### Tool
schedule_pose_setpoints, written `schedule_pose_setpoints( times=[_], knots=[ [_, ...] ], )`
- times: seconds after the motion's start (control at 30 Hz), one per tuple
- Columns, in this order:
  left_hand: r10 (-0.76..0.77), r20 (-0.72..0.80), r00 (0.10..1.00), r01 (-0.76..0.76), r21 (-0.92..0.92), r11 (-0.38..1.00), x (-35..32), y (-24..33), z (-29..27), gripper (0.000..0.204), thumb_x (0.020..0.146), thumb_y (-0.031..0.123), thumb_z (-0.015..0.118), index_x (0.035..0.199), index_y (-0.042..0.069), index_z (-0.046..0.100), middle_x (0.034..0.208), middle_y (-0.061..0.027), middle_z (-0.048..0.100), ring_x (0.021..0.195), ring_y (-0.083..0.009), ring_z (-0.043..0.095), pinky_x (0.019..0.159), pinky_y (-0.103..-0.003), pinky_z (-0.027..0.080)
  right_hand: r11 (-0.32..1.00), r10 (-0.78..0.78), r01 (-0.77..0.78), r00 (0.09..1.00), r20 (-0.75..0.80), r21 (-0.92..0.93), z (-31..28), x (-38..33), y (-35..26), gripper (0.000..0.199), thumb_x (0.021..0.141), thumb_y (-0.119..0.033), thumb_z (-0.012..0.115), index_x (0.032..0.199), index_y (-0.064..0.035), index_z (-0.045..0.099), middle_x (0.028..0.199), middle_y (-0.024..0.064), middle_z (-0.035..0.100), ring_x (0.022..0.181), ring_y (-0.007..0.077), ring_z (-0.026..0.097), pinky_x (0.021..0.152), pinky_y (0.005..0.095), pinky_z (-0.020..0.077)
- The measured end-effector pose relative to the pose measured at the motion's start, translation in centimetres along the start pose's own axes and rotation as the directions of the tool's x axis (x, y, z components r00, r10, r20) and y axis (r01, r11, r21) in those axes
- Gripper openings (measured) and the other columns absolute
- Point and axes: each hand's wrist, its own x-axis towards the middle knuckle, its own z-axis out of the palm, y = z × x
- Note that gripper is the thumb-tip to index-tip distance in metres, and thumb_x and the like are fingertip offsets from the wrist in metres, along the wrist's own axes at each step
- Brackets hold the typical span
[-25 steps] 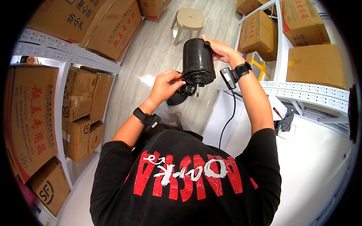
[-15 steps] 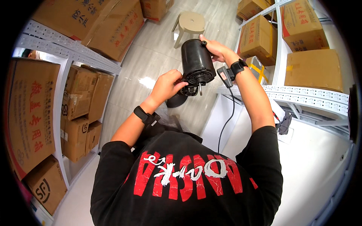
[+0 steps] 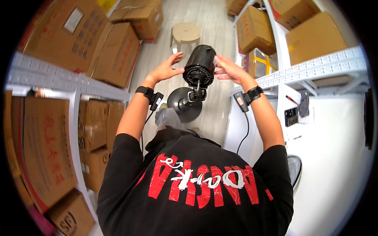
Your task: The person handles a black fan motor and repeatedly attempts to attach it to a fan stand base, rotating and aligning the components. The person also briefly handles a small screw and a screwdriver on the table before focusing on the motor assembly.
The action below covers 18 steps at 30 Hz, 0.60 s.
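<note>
While both hands stay spread, left hand [image 3: 163, 70] fingertips touch black fan motor [image 3: 200, 66], right hand [image 3: 230, 70] just beside. Motor mid-air, long axis toward 1 o'clock, shaft end toward 7 o'clock, above round black base [image 3: 185, 104].

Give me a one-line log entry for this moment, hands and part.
left hand: open, fingertips on black fan motor housing | right hand: open, palm beside housing | housing: raised, shaft toward wearer | round base: below

Bright, even indoor light with soft shadows; sharp centre, fisheye bending and black vignette at the rim.
</note>
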Motion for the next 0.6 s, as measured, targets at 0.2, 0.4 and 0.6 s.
schedule_pose_setpoints(
  times=[0.2, 0.4, 0.6],
  knots=[
    [0.008, 0.507, 0.862, -0.030, 0.036, 0.999, 7.0, 2.7, -2.2, 0.136, 0.057, 0.038, 0.091, 0.156, 0.023, 0.000, 0.162, -0.0123, 0.009, 0.149, -0.0304, 0.010, 0.114, -0.056, 0.024, 0.965, -0.215, 0.236, 0.961, -0.173, 0.113, 3.9, -4.9, 7.6, 0.072, 0.092, -0.035, 0.066, 0.149, -0.0081, 0.032, 0.141, 0.0131, 0.048, 0.128, 0.0236, 0.048, 0.106, 0.0390, 0.0391],
    [0.240, 0.636, 0.733, -0.354, 0.056, 0.934, 9.1, 4.0, -1.7, 0.136, 0.053, 0.041, 0.092, 0.156, 0.013, 0.007, 0.158, -0.0219, 0.014, 0.147, -0.0359, 0.013, 0.119, -0.044, 0.017, 0.943, -0.329, 0.203, 0.699, -0.635, -0.265, 14.6, -5.8, 9.0, 0.069, 0.074, -0.025, 0.083, 0.133, -0.0038, 0.052, 0.130, 0.0136, 0.057, 0.121, 0.0259, 0.054, 0.102, 0.0353, 0.0421],
    [0.287, 0.528, 0.799, -0.389, 0.091, 0.917, 7.9, 4.1, -0.4, 0.124, 0.058, 0.039, 0.089, 0.154, 0.009, 0.014, 0.151, -0.0317, 0.021, 0.143, -0.0426, 0.023, 0.116, -0.044, 0.024, 0.958, -0.283, 0.203, 0.527, -0.801, -0.204, 17.5, -3.1, 8.1, 0.060, 0.069, -0.027, 0.086, 0.118, -0.0055, 0.060, 0.112, 0.0114, 0.067, 0.103, 0.0257, 0.064, 0.089, 0.0365, 0.0486]
  ],
)
